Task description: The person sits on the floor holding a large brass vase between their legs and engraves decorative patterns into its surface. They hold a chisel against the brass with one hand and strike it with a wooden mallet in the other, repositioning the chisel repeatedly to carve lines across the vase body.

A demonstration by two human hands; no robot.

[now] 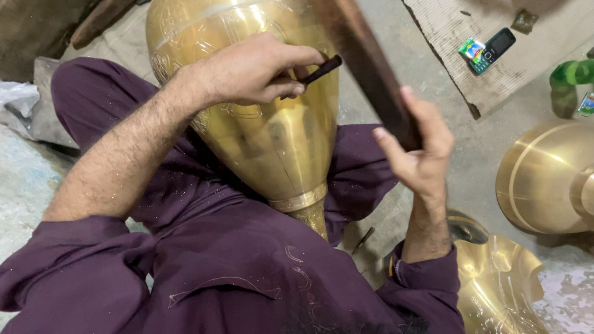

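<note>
A large engraved brass vase [264,120] lies across my lap, its narrow foot toward me. My left hand [253,69] rests on the vase body and pinches a thin dark metal chisel [317,72], its tip against the brass. My right hand [417,146] is raised beside the vase and grips a long brown wooden stick [358,47], which slants up above the chisel. I wear dark purple clothes [198,269].
On the floor to the right stand a brass dish with a stem [563,176] and another brass piece [497,282] by my right elbow. A board [516,47] at the top right carries a small dark phone [493,49]. A green bottle [593,71] lies at the right edge.
</note>
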